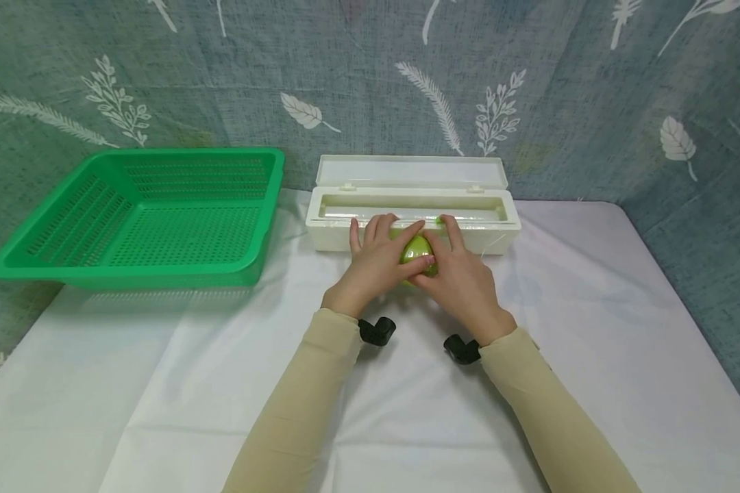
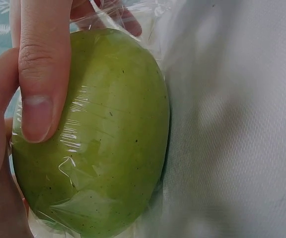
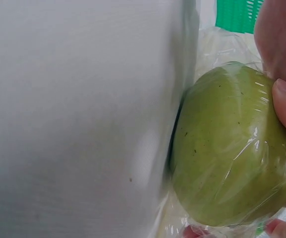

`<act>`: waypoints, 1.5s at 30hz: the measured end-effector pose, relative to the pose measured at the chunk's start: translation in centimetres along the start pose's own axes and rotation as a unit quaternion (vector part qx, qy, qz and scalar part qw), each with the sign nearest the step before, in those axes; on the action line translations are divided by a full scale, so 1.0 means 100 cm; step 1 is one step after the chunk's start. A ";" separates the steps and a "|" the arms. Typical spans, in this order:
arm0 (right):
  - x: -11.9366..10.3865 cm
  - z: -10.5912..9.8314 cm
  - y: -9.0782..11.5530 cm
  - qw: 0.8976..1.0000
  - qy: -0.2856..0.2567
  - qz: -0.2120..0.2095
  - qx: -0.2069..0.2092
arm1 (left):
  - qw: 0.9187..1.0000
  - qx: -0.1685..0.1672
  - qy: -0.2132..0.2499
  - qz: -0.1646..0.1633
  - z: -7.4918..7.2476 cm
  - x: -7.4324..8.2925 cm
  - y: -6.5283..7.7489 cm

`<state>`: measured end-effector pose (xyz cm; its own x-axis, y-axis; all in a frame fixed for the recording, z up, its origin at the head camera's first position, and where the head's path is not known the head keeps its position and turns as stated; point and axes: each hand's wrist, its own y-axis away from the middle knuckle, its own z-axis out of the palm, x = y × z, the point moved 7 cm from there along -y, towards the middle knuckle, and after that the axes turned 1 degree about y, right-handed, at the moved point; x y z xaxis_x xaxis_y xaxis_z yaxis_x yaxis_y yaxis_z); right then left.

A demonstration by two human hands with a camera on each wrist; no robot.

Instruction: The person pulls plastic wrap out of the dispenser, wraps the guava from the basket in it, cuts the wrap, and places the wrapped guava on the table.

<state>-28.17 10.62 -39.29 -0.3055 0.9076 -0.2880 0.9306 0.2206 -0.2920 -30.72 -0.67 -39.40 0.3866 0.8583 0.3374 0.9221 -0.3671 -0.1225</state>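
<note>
A green mango [image 1: 417,251] wrapped in clear cling film lies on the white cloth, close against the front of a white cling film dispenser [image 1: 407,236]. Its skin is smooth with small dark specks, and the film over it is creased and shiny in the left wrist view [image 2: 108,129]. My left hand [image 1: 376,263] holds the mango from the left, its thumb pressed on the film. From the other side my right hand [image 1: 462,281] holds it, thumb on the fruit [image 3: 227,148]. The farther fingers of both hands reach toward the dispenser's front edge.
The dispenser's lid [image 1: 410,171] stands raised at the back. A small green piece [image 1: 439,220] shows at its front edge by the right fingers. To the left is a green plastic basket [image 1: 255,260]. A patterned grey-blue cloth [image 1: 358,82] hangs behind the white tablecloth [image 1: 407,424].
</note>
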 end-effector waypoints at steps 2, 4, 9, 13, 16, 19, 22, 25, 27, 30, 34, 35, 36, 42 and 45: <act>0.001 0.000 0.001 1.000 0.001 0.002 0.003 | 1.000 0.001 0.002 0.001 0.000 0.000 0.000; 0.002 0.000 0.001 1.000 0.002 0.005 0.006 | 1.000 0.003 0.004 0.002 0.000 0.001 0.000; 0.004 0.001 0.000 1.000 0.002 0.014 0.007 | 1.000 0.006 0.003 0.006 0.000 0.003 -0.001; 0.005 0.000 0.000 1.000 0.000 0.019 0.006 | 1.000 0.007 -0.001 0.008 -0.001 0.003 -0.001; 0.005 -0.001 0.000 1.000 0.000 0.020 0.007 | 1.000 0.006 -0.001 0.008 -0.001 0.004 -0.001; 0.005 -0.001 0.000 1.000 0.000 0.022 0.006 | 1.000 0.005 0.000 0.008 -0.001 0.004 -0.002; 0.005 -0.001 0.000 1.000 0.002 0.027 0.001 | 1.000 0.003 -0.001 0.007 -0.001 0.004 -0.001; 0.006 -0.001 0.000 0.999 0.007 0.032 -0.003 | 1.000 0.002 0.002 0.007 -0.001 0.004 -0.001; 0.006 -0.002 0.000 0.999 0.010 0.034 -0.002 | 1.000 0.002 0.003 0.007 -0.002 0.004 -0.001; 0.005 -0.002 0.000 0.999 0.016 0.034 0.000 | 1.000 0.001 0.006 0.005 -0.002 0.003 -0.001; 0.004 -0.002 0.000 0.999 0.031 0.032 0.000 | 1.000 -0.003 0.005 0.002 -0.001 0.002 -0.001; 0.004 -0.002 0.000 0.999 0.037 0.031 -0.001 | 1.000 -0.004 0.005 0.001 -0.001 0.002 -0.001; 0.003 -0.002 0.001 0.999 0.042 0.030 -0.003 | 1.000 -0.005 0.004 -0.001 0.000 0.002 -0.001; 0.003 -0.002 0.002 0.998 0.061 0.026 -0.009 | 1.000 -0.010 0.006 -0.004 0.001 0.000 -0.001; 0.004 -0.002 0.002 0.997 0.066 0.030 -0.008 | 1.000 -0.010 0.010 -0.001 0.002 0.001 -0.001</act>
<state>-28.07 11.08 -39.29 -0.2210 0.9584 -0.1807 0.9497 0.1693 -0.2636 -30.77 -0.50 -39.52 0.3845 0.8515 0.3564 0.9220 -0.3734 -0.1027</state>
